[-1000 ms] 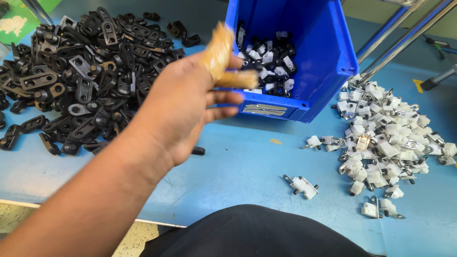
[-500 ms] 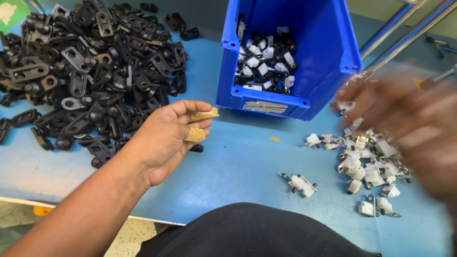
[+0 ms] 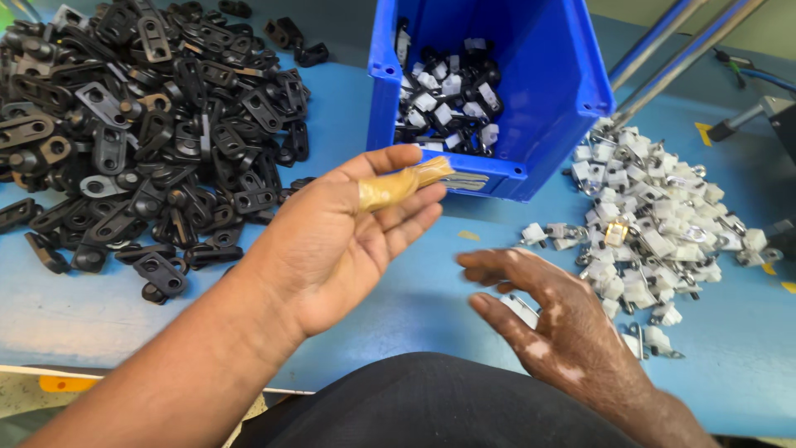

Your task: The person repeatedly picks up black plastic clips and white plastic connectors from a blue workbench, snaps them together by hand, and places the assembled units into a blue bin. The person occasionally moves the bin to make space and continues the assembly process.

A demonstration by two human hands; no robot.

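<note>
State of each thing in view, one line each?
left hand: open, palm up, empty, index finger taped
right hand: open, palm down over the table
blue bin: upright, partly filled with black-and-white parts
black brackets: loose heap on the table
white clips: loose heap, a few strays beside it

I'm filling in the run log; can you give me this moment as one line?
left hand: palm up, empty, tape-wrapped forefinger | right hand: open, over small white plastic clips | blue plastic bin: behind | black metal brackets: left

Only one label (image 3: pixel 466 180): small, pale, rectangular, stuck on blue bin's (image 3: pixel 572 99) front wall, partly hidden by fingers.
</note>
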